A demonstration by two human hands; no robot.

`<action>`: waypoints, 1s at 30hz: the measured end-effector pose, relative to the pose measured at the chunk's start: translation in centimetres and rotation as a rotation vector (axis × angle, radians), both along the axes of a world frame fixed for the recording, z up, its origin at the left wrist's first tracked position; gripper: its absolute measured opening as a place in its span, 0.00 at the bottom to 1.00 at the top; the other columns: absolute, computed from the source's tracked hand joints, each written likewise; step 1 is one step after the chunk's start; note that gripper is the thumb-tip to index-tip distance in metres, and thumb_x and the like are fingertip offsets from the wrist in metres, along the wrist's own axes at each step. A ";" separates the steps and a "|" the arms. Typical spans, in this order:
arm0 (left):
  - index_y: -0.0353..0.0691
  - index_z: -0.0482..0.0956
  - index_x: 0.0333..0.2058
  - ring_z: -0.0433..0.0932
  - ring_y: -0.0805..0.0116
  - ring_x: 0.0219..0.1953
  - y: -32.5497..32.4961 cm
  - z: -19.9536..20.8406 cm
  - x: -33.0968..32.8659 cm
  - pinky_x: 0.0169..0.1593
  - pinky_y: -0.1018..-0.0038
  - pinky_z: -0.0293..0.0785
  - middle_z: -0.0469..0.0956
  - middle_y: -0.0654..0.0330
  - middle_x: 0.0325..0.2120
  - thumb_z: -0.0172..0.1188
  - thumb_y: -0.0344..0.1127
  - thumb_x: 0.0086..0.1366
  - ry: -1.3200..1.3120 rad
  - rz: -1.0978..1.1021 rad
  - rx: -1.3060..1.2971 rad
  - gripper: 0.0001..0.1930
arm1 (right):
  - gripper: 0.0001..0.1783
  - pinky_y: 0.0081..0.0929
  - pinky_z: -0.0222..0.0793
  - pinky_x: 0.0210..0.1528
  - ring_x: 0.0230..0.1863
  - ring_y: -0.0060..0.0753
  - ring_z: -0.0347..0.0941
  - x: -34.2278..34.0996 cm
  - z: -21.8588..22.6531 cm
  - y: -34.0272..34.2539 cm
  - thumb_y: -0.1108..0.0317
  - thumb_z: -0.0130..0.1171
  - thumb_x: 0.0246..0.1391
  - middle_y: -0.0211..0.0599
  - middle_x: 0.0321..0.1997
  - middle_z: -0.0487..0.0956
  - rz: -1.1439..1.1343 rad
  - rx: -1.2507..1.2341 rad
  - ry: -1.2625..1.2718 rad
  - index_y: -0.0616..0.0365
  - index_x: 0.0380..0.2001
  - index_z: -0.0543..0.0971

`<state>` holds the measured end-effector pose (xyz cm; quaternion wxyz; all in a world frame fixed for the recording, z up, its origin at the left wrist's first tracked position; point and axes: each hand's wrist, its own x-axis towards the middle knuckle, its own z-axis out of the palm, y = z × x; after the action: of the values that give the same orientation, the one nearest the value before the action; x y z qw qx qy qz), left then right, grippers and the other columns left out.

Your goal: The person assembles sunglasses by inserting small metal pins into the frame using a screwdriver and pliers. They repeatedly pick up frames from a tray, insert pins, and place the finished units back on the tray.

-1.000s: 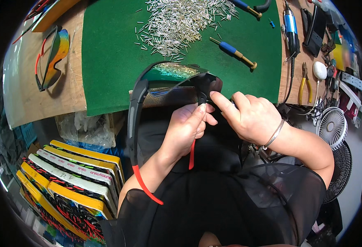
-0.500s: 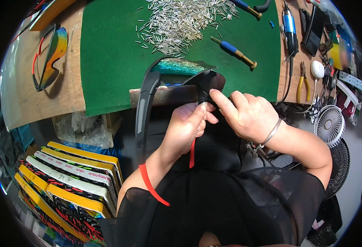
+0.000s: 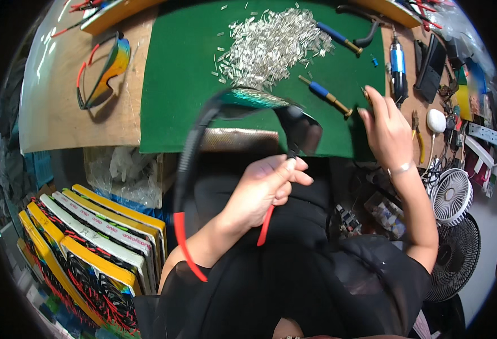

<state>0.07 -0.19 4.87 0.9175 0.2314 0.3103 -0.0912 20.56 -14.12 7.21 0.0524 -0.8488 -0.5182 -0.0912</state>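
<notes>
My left hand (image 3: 263, 192) is closed, pinching a pair of wraparound sunglasses (image 3: 194, 133) near one temple's hinge. The frame is black, the temple tips are red and the lens (image 3: 254, 97) has a teal mirror finish. One temple reaches down over my left forearm. My right hand (image 3: 391, 133) is apart from the glasses, over the right edge of the green mat (image 3: 189, 73). A small brownish bit shows at its index fingertip, too small to name; the thumb is bent toward it. Nearest to this hand lies a blue-and-brass screwdriver (image 3: 328, 98).
Many small silvery pins (image 3: 274, 48) are heaped on the mat. A second blue-handled screwdriver (image 3: 339, 38), a corded blue tool (image 3: 397, 65), yellow-handled pliers (image 3: 418, 135) and a white fan (image 3: 452, 195) are on the right. Rainbow-lens sunglasses (image 3: 110, 73) lie left, above boxes of frames (image 3: 118, 212).
My right hand has left the glasses' hinge and moved right and away, to the mat's edge. My left hand still holds the glasses. The whole view has shifted a little.
</notes>
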 end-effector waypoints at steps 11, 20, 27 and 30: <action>0.35 0.68 0.39 0.60 0.85 0.17 -1.2 0.9 0.7 0.19 0.89 0.53 0.77 0.58 0.28 0.47 0.33 0.65 0.094 -0.084 0.281 0.09 | 0.20 0.28 0.70 0.31 0.29 0.41 0.73 -4.0 2.6 3.3 0.65 0.58 0.46 0.42 0.33 0.74 0.240 0.215 0.699 0.61 0.43 0.70; 0.35 0.68 0.39 0.62 0.85 0.15 -1.0 1.2 0.2 0.19 0.88 0.57 0.78 0.57 0.27 0.45 0.32 0.65 0.055 -0.088 0.288 0.08 | 0.06 0.30 0.67 0.28 0.26 0.44 0.72 -4.4 1.6 4.4 0.71 0.51 0.49 0.45 0.25 0.73 0.224 0.272 0.914 0.61 0.30 0.73; 0.36 0.61 0.51 0.71 0.77 0.40 2.6 1.0 -1.0 0.40 0.80 0.69 0.71 0.60 0.42 0.52 0.39 0.63 -0.181 -0.028 0.739 0.21 | 0.15 0.15 0.62 0.14 0.12 0.17 0.66 -5.0 3.5 4.5 0.58 0.50 0.55 0.27 0.16 0.71 -0.092 -0.287 1.837 0.60 0.26 0.72; 0.36 0.62 0.50 0.72 0.75 0.39 2.4 1.8 0.5 0.41 0.78 0.71 0.72 0.60 0.40 0.50 0.37 0.64 -0.271 0.221 0.604 0.18 | 0.18 0.14 0.62 0.13 0.11 0.15 0.65 -7.5 2.1 5.0 0.54 0.51 0.56 0.26 0.15 0.71 -0.040 -0.471 2.093 0.59 0.24 0.71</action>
<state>0.53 2.20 6.64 0.8448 0.4675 0.2220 0.1361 13.08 -9.12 9.31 0.3037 -0.5023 -0.2063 0.7829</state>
